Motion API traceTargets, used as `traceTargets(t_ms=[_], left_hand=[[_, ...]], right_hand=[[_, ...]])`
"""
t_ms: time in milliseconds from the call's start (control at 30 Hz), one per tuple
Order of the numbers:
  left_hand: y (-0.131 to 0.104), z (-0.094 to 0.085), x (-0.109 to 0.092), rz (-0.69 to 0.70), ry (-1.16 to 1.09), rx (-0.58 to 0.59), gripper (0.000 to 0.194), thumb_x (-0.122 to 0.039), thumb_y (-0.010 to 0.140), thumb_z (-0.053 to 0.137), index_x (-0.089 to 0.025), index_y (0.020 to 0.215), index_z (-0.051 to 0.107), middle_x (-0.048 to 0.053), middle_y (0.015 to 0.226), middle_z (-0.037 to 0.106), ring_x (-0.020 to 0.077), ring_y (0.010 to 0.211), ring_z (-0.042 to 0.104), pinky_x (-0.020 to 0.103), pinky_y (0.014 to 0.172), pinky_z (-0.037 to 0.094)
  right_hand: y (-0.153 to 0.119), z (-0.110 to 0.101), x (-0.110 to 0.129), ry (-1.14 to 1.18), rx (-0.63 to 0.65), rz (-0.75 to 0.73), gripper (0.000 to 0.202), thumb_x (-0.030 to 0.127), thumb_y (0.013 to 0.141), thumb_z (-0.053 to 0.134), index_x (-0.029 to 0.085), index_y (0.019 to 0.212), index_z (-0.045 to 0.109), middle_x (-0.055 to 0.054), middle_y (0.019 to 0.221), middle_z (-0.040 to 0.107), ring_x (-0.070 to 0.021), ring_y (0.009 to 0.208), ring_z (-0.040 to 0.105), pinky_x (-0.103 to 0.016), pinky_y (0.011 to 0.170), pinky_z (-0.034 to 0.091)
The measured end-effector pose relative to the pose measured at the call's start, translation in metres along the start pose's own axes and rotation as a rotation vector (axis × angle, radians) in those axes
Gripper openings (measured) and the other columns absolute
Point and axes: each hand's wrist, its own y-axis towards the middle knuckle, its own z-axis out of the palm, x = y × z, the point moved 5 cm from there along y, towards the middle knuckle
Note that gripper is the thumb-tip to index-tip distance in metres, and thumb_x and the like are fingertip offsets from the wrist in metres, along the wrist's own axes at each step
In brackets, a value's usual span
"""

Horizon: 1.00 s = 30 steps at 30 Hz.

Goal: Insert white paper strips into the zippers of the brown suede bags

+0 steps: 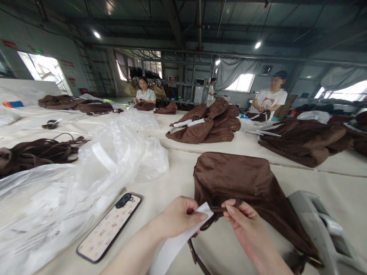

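Note:
A brown handbag (237, 173) lies on the table in front of me, with its strap (197, 254) trailing toward the near edge. My left hand (183, 215) pinches a white paper strip (174, 248) against the near side of the bag; the strip hangs down toward me. Just to its right, my right hand (241, 215) is closed on a narrow brown strap of the bag, held between thumb and fingers. The two hands are close together, and the strip's top end is near the strap. Whether the strip touches the strap I cannot tell.
A phone in a patterned case (110, 227) lies left of my hands, beside crumpled clear plastic bags (123, 149). A grey tape dispenser (321, 229) stands at right. Further off are piled brown bags (206, 124), brown straps (40, 152) and co-workers (271, 95) across the table.

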Motion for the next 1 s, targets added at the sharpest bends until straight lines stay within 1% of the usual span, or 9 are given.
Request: traceTargets(t_ms=[200, 300, 367, 533, 667, 767, 867, 933, 1000], left_hand=[[0.001, -0.004, 0.006, -0.120, -0.153, -0.011, 0.058, -0.070, 0.056, 0.065, -0.014, 0.069, 0.055, 0.003, 0.058, 0.061, 0.0109, 0.046, 0.051, 0.020, 0.043, 0.034], [0.001, -0.009, 0.007, -0.146, -0.162, -0.049, 0.060, -0.070, 0.053, 0.067, -0.013, 0.069, 0.055, 0.004, 0.058, 0.062, 0.0105, 0.044, 0.049, 0.020, 0.042, 0.033], [0.000, -0.010, 0.006, -0.143, -0.170, -0.047, 0.059, -0.069, 0.053, 0.068, -0.013, 0.069, 0.056, 0.004, 0.058, 0.061, 0.0106, 0.045, 0.049, 0.020, 0.043, 0.033], [-0.002, -0.004, 0.001, -0.083, -0.138, 0.022, 0.057, -0.069, 0.058, 0.065, -0.014, 0.071, 0.055, 0.002, 0.058, 0.060, 0.0112, 0.049, 0.051, 0.021, 0.047, 0.036], [0.000, 0.004, -0.003, 0.024, -0.039, 0.043, 0.052, -0.065, 0.065, 0.062, -0.014, 0.071, 0.054, 0.001, 0.061, 0.058, 0.0093, 0.051, 0.046, 0.020, 0.046, 0.032], [-0.001, 0.009, -0.007, 0.139, 0.055, 0.058, 0.048, -0.061, 0.072, 0.058, -0.015, 0.064, 0.050, -0.004, 0.056, 0.044, 0.0066, 0.050, 0.034, 0.019, 0.044, 0.025], [-0.007, 0.014, -0.012, 0.203, 0.188, 0.105, 0.050, -0.060, 0.079, 0.049, -0.016, 0.056, 0.043, -0.005, 0.054, 0.027, 0.0063, 0.051, 0.024, 0.020, 0.043, 0.018], [-0.012, 0.016, -0.015, 0.213, 0.259, 0.164, 0.053, -0.060, 0.082, 0.043, -0.016, 0.054, 0.041, -0.005, 0.054, 0.024, 0.0065, 0.050, 0.023, 0.021, 0.043, 0.018], [-0.016, 0.018, -0.016, 0.187, 0.296, 0.206, 0.054, -0.061, 0.083, 0.040, -0.016, 0.054, 0.043, -0.005, 0.054, 0.025, 0.0066, 0.049, 0.025, 0.020, 0.043, 0.020]], right_hand=[[-0.001, 0.003, 0.002, -0.041, 0.077, -0.014, 0.021, 0.021, 0.055, 0.086, 0.019, 0.073, 0.074, -0.005, 0.078, 0.072, -0.0127, 0.063, 0.062, -0.023, 0.061, 0.052], [0.000, 0.002, 0.002, -0.038, 0.053, -0.016, 0.021, 0.021, 0.054, 0.086, 0.019, 0.071, 0.074, -0.005, 0.077, 0.072, -0.0124, 0.062, 0.061, -0.022, 0.060, 0.051], [0.000, 0.001, 0.002, -0.040, 0.037, -0.008, 0.022, 0.022, 0.053, 0.087, 0.019, 0.071, 0.074, -0.005, 0.077, 0.072, -0.0126, 0.062, 0.061, -0.023, 0.060, 0.051], [0.000, 0.003, -0.001, -0.083, 0.071, 0.016, 0.023, 0.025, 0.055, 0.086, 0.019, 0.074, 0.074, -0.005, 0.077, 0.071, -0.0125, 0.062, 0.059, -0.024, 0.061, 0.049], [-0.001, 0.007, -0.005, -0.160, 0.123, 0.029, 0.022, 0.030, 0.060, 0.083, 0.019, 0.077, 0.074, -0.004, 0.074, 0.069, -0.0120, 0.061, 0.056, -0.024, 0.059, 0.046], [-0.003, 0.011, -0.009, -0.273, 0.150, 0.056, 0.024, 0.036, 0.062, 0.081, 0.018, 0.077, 0.075, -0.002, 0.060, 0.064, -0.0110, 0.056, 0.049, -0.023, 0.056, 0.041], [-0.005, 0.013, -0.012, -0.396, 0.175, 0.097, 0.029, 0.040, 0.059, 0.082, 0.016, 0.074, 0.075, 0.000, 0.056, 0.059, -0.0083, 0.051, 0.040, -0.022, 0.048, 0.032], [-0.007, 0.014, -0.011, -0.404, 0.203, 0.128, 0.030, 0.041, 0.059, 0.082, 0.015, 0.072, 0.074, 0.003, 0.049, 0.052, -0.0061, 0.047, 0.033, -0.021, 0.045, 0.026], [-0.008, 0.014, -0.010, -0.321, 0.207, 0.176, 0.034, 0.047, 0.065, 0.077, 0.015, 0.075, 0.073, 0.006, 0.044, 0.043, -0.0049, 0.043, 0.030, -0.020, 0.043, 0.022]])
